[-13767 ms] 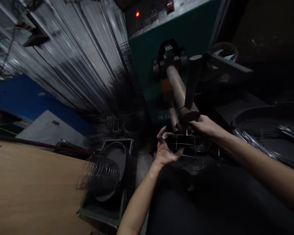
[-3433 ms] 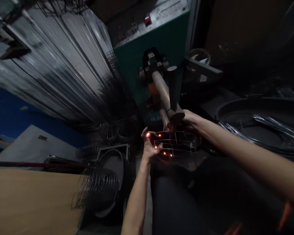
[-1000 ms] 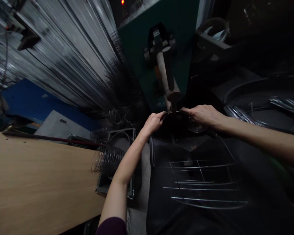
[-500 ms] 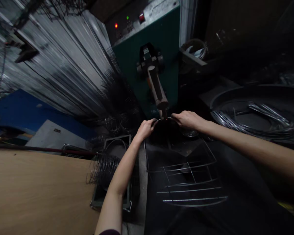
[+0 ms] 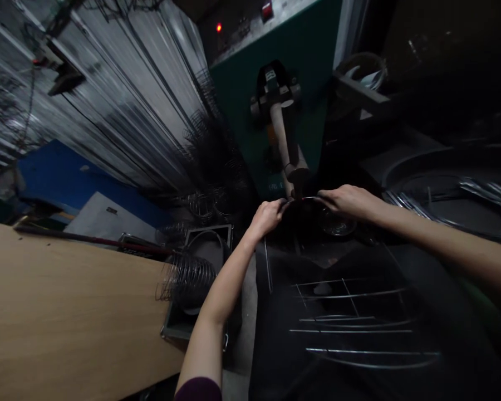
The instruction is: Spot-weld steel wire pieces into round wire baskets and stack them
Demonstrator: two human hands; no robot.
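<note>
My left hand [image 5: 267, 217] is closed, its fingertips pinching one end of a thin, curved metal wire [image 5: 311, 197]. My right hand [image 5: 345, 199] grips the same wire from the other side, fingers closed. Dark coverings show on the fingertips. Between the hands, the wire sits at the tip of a machine's thick electrode arm [image 5: 290, 139], where a small red glow shows. Below hangs or lies a wire grid [image 5: 350, 296] of thin crossing bars; whether it joins the held wire I cannot tell.
The green machine cabinet [image 5: 234, 94] stands ahead with a lit red lamp [image 5: 219, 28]. Wire rings [image 5: 192, 273] rest by a crate [image 5: 177, 323] at left, beside a wooden board [image 5: 75, 312]. A round tub [image 5: 442, 159] holding metal wires stands at right.
The view has swung left, so the machine and both hands appear farther right. Both hands keep their grip on the wire at the electrode. The green lamp no longer shows lit.
</note>
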